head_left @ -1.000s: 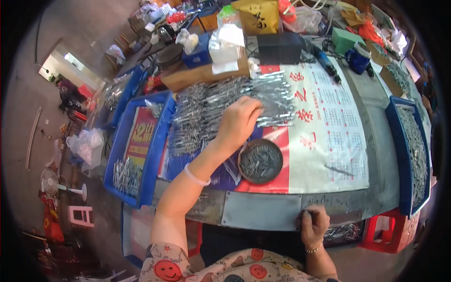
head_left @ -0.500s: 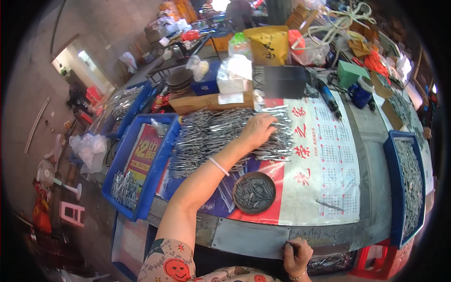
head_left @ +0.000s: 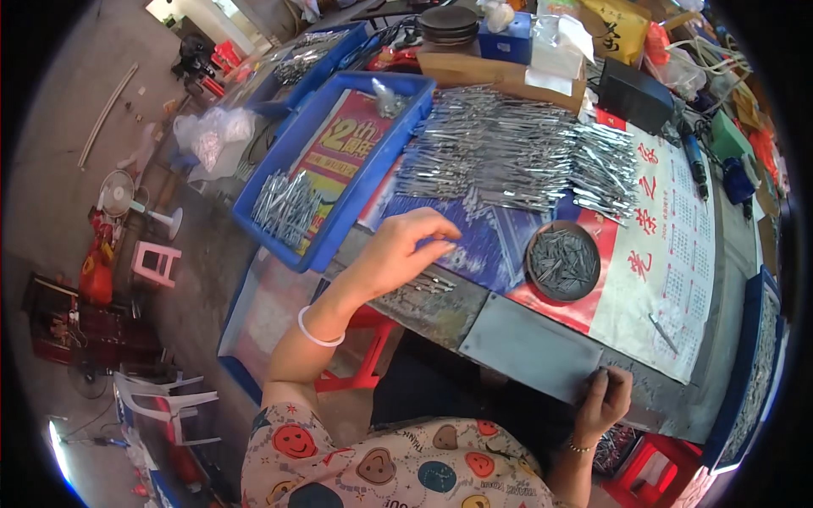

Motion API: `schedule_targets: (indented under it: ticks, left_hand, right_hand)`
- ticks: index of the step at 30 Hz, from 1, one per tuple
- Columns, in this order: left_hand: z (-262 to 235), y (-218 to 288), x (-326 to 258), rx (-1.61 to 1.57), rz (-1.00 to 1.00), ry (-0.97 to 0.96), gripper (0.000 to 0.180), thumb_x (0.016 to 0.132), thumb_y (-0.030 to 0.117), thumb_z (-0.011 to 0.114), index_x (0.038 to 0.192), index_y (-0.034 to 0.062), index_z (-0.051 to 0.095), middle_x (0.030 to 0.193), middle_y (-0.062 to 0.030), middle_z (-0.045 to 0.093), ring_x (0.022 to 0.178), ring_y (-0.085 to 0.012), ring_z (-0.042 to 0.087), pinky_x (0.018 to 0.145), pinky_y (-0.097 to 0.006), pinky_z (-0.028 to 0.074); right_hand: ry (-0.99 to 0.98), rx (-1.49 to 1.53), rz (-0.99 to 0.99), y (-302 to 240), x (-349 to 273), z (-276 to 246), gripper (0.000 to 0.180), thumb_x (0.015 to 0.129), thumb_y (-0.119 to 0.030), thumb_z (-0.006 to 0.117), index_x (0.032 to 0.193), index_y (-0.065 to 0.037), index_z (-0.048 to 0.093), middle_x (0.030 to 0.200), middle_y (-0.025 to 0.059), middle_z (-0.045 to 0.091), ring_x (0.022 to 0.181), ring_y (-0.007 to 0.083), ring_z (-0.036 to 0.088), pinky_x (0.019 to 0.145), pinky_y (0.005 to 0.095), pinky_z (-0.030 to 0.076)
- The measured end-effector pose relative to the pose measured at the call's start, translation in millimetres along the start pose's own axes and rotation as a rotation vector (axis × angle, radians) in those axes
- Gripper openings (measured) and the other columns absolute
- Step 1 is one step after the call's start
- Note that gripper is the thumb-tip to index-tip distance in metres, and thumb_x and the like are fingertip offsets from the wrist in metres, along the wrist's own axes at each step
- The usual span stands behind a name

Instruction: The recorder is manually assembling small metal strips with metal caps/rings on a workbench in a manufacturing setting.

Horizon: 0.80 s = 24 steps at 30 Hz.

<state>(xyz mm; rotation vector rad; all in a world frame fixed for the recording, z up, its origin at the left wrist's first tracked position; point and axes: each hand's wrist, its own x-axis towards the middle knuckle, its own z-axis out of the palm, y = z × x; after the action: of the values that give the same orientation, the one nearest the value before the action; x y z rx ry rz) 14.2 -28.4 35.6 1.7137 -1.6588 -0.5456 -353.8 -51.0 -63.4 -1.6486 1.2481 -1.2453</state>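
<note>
My left hand [head_left: 405,252] hovers over the table's near edge, beside the large blue tray; its thumb and forefinger are apart and nothing shows between them. Just beneath it lie a few thin metal rods [head_left: 434,283]. My right hand [head_left: 607,398] is closed at the right corner of a flat grey metal plate [head_left: 533,345]; a dark bit shows at the fingertips, too small to name. Beyond the hands, many shiny thin metal rods [head_left: 521,152] lie in rows on a printed sheet. A round bowl [head_left: 531,269] of short grey metal pieces stands nearer.
The blue tray [head_left: 247,207] on the left holds a heap of rods [head_left: 286,206]. Another blue tray [head_left: 735,432] stands at the right edge. A wooden block [head_left: 483,74] and a black box [head_left: 633,93] line the back. One single rod [head_left: 663,333] lies on the calendar sheet [head_left: 635,317].
My left hand has left the rows of rods and come back toward the near left edge. The view has swung left and down. My right hand stays at the plate's corner.
</note>
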Motion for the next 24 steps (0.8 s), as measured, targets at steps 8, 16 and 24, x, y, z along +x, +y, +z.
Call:
schedule_targets:
  ticks: [8, 16, 24]
  left_hand:
    - [4, -46, -45, 0.192, 0.149, 0.001, 0.017, 0.076, 0.006, 0.068, 0.092, 0.0017, 0.062, 0.092, -0.0119, 0.06, 0.09, -0.0305, 0.058, 0.078, -0.038, 0.046]
    - [20, -63, -44, 0.362, 0.085, -0.086, 0.012, 0.076, 0.011, 0.068, 0.082, 0.008, 0.058, 0.091, -0.0062, 0.052, 0.091, -0.0272, 0.051, 0.078, -0.039, 0.042]
    - [14, -65, -43, 0.266, 0.169, -0.007, 0.015, 0.081, 0.008, 0.064, 0.087, 0.0038, 0.052, 0.087, -0.0115, 0.055, 0.086, -0.0318, 0.054, 0.077, -0.039, 0.044]
  right_hand:
    - [0.03, -0.006, -0.023, 0, -4, 6, 0.006, 0.093, -0.004, 0.053, 0.087, -0.002, 0.052, 0.071, -0.0014, 0.047, 0.057, 0.0036, 0.04, 0.05, 0.0183, 0.033]
    - [0.074, -0.084, -0.095, -7, -5, 10, 0.012, 0.09, -0.007, 0.056, 0.081, 0.0, 0.051, 0.064, -0.0008, 0.043, 0.056, 0.0058, 0.038, 0.049, 0.0228, 0.031]
    - [0.034, -0.073, -0.082, -15, -6, 11, 0.009, 0.09, -0.003, 0.053, 0.082, -0.001, 0.051, 0.065, -0.003, 0.044, 0.058, 0.0043, 0.037, 0.052, 0.0211, 0.03]
